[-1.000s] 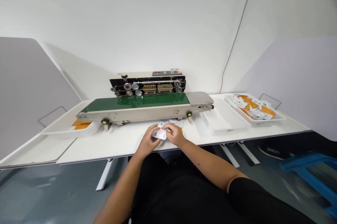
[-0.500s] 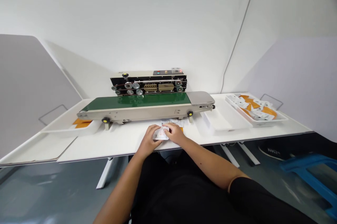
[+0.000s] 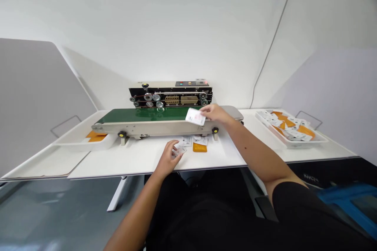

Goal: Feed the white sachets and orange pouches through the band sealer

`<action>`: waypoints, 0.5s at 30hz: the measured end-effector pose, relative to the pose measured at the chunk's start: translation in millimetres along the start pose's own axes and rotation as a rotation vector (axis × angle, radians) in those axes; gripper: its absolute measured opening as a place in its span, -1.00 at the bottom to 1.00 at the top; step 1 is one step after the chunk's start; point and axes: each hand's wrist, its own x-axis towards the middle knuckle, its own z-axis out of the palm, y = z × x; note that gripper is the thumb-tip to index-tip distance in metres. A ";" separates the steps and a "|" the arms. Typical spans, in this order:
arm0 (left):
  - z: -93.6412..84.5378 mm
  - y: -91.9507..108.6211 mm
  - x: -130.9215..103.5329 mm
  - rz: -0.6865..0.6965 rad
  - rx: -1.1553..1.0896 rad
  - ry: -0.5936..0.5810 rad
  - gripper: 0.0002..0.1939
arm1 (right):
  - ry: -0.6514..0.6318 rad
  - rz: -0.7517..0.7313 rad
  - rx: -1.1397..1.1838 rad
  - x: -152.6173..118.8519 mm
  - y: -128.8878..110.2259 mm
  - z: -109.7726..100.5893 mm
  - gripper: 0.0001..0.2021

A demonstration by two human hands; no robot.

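My right hand (image 3: 212, 112) pinches one corner of a flat white printed packet (image 3: 195, 117), tilted in the air in front of the green conveyor belt (image 3: 141, 114). Low over the table's front part, my left hand (image 3: 169, 159) is curled, with thumb and fingers around another white packet (image 3: 180, 150); the fingers partly cover it. Just beyond that hand lie a white printed packet (image 3: 186, 141), further white packets (image 3: 200, 140) and an orange packet (image 3: 200, 147), near the foot of the conveyor.
A band sealing machine (image 3: 172, 96) with rollers stands behind the belt, against the wall. At right, a white tray (image 3: 290, 145) holds several white and orange packets. Another white tray (image 3: 79, 142) with orange packets is at left. A blue stool (image 3: 350, 204) stands at lower right.
My right hand has moved up and to the right, carrying a packet away from my left hand. The left hand has stayed low at the table, and the packets beyond it are now uncovered.
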 end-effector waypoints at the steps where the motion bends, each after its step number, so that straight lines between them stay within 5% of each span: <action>1: 0.2 -0.2 -0.1 0.001 0.002 0.001 -0.51 | 0.113 -0.013 0.067 7.9 -3.0 -10.1 -0.81; 8: 0.1 1.9 -1.0 -0.001 0.014 0.010 -0.55 | 0.664 0.106 0.487 40.5 15.4 -45.4 -0.78; 15: -3.1 3.1 -0.3 0.015 0.017 -0.026 -0.67 | 0.767 0.164 0.467 59.8 36.1 -34.7 -0.74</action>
